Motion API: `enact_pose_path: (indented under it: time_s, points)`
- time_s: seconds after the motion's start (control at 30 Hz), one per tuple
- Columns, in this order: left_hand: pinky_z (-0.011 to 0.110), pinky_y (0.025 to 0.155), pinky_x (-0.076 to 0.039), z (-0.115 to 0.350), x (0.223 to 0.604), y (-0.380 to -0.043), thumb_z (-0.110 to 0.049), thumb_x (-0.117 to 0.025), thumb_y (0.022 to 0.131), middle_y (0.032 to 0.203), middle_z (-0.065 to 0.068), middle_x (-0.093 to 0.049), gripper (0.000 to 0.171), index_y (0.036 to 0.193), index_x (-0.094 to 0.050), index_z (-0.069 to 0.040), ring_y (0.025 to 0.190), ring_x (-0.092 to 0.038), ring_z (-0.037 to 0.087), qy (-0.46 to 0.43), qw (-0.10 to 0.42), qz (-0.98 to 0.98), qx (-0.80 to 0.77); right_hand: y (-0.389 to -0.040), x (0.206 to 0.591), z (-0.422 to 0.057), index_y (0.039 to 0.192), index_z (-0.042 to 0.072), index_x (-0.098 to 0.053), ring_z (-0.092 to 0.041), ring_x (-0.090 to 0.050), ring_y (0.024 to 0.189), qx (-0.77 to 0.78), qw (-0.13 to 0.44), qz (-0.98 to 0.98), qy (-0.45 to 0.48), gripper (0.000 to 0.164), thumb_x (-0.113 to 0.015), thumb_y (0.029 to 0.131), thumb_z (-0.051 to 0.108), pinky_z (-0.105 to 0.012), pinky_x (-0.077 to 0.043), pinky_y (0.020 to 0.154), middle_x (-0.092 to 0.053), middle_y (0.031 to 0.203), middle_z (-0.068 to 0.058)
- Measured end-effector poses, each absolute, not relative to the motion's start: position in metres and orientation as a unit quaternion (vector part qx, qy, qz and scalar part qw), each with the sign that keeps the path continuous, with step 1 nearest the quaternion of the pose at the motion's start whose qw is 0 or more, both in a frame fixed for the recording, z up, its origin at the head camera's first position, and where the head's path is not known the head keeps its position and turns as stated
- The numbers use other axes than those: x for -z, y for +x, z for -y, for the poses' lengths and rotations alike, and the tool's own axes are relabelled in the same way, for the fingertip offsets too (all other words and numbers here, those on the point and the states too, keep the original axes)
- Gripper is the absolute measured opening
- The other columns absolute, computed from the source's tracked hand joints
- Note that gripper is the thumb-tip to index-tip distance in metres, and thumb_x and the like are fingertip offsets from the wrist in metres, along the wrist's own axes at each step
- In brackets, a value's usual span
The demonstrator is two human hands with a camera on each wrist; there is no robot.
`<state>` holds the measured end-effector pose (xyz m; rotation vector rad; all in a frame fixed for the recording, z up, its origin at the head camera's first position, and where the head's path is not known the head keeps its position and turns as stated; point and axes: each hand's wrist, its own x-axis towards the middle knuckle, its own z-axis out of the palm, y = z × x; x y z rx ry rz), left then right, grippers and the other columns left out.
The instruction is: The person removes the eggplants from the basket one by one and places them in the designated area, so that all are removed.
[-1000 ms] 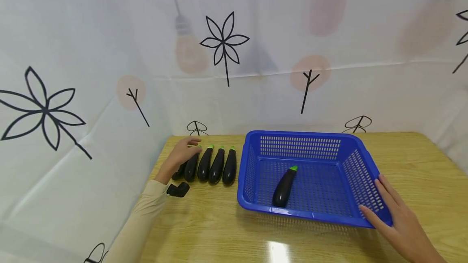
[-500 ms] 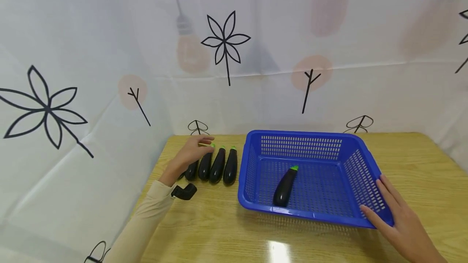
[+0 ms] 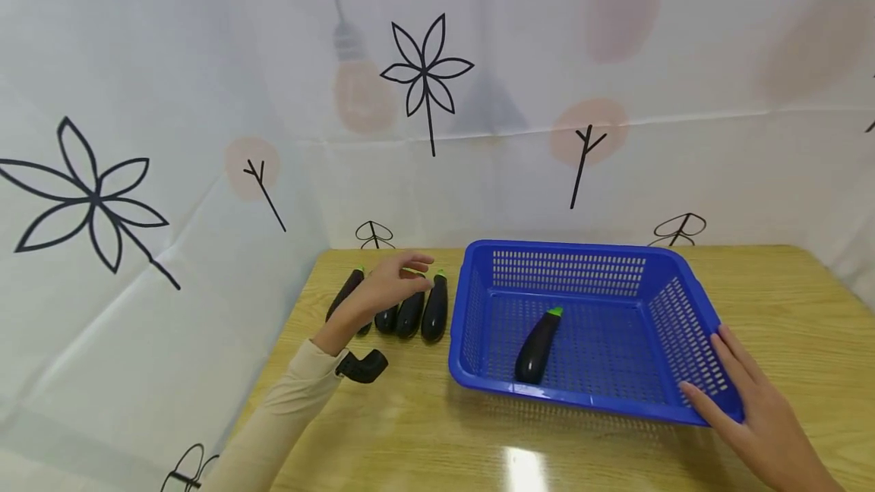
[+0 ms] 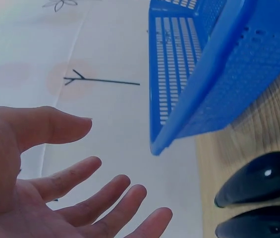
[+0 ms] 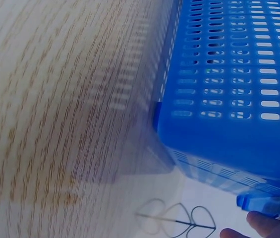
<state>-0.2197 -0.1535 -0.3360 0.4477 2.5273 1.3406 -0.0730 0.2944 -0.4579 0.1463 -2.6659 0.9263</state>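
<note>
My left hand (image 3: 386, 287) hovers over a row of dark eggplants on the table, fingers loosely extended and thumb apart, holding nothing. It hides parts of several of them; the rightmost eggplant (image 3: 435, 310) and the leftmost eggplant (image 3: 345, 293) show beside it. In the left wrist view, a gap separates the fingers (image 4: 122, 198) from two eggplants and the basket. A blue plastic basket (image 3: 588, 399) stands right of the row, with one green-tipped eggplant (image 3: 538, 348) lying inside. My right hand (image 3: 762, 408) holds the basket's right front corner, thumb over the rim and fingers along the outer side.
The wooden table (image 3: 403, 416) runs back to a white patterned cloth (image 3: 519, 173), which also hangs along the left side. On my left wrist sits a black camera mount (image 3: 362, 365). The basket's tall perforated walls rise beside the row.
My left hand has moved rightward along the row, uncovering the leftmost eggplant and covering middle ones. The right hand stays at the basket; the head view has shifted slightly.
</note>
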Motion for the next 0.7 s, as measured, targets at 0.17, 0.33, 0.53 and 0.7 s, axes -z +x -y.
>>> enact_pose_path:
  time_s: [0.17, 0.33, 0.53, 0.7]
  points:
    - [0.042, 0.092, -0.046, 0.141, 0.331, -0.214, -0.018, -0.06, 0.093, 0.131, 0.009, -0.052, 0.042, 0.134, -0.051, -0.013, 0.117, -0.051, 0.026, 0.185, 0.127, -0.862, -0.455, -0.073, 0.458, -0.295, 0.153, 0.011, -0.011, -0.048, -0.003, 0.138, -0.327, 0.158, 0.931, 0.049, 0.081, -0.062, 0.091, 0.022, -0.069, 0.001, 0.102, 0.0, 0.159, -0.004]
    - [0.039, 0.09, -0.047, 0.13, 0.328, -0.208, -0.018, -0.061, 0.093, 0.129, 0.006, -0.053, 0.041, 0.133, -0.052, -0.014, 0.114, -0.053, 0.022, 0.198, 0.133, -0.86, -0.451, -0.074, 0.457, -0.294, 0.153, 0.011, -0.011, -0.049, -0.002, 0.138, -0.324, 0.154, 0.932, 0.048, 0.081, -0.062, 0.091, 0.023, -0.069, 0.001, 0.102, 0.0, 0.159, -0.005]
    - [0.038, 0.091, -0.047, 0.118, 0.324, -0.201, -0.02, -0.062, 0.092, 0.132, 0.01, -0.051, 0.044, 0.134, -0.051, -0.013, 0.114, -0.052, 0.021, 0.217, 0.15, -0.854, -0.448, -0.074, 0.457, -0.295, 0.153, 0.01, -0.011, -0.047, -0.002, 0.138, -0.324, 0.158, 0.931, 0.052, 0.081, -0.063, 0.091, 0.023, -0.068, 0.002, 0.103, 0.0, 0.159, -0.006]
    - [0.036, 0.088, -0.048, 0.106, 0.324, -0.198, -0.022, -0.063, 0.092, 0.129, 0.006, -0.053, 0.044, 0.134, -0.051, -0.014, 0.113, -0.053, 0.021, 0.244, 0.152, -0.859, -0.424, -0.074, 0.46, -0.295, 0.152, 0.01, -0.014, -0.044, -0.004, 0.14, -0.324, 0.173, 0.928, 0.059, 0.081, -0.064, 0.09, 0.021, -0.064, 0.002, 0.106, -0.003, 0.159, -0.005]
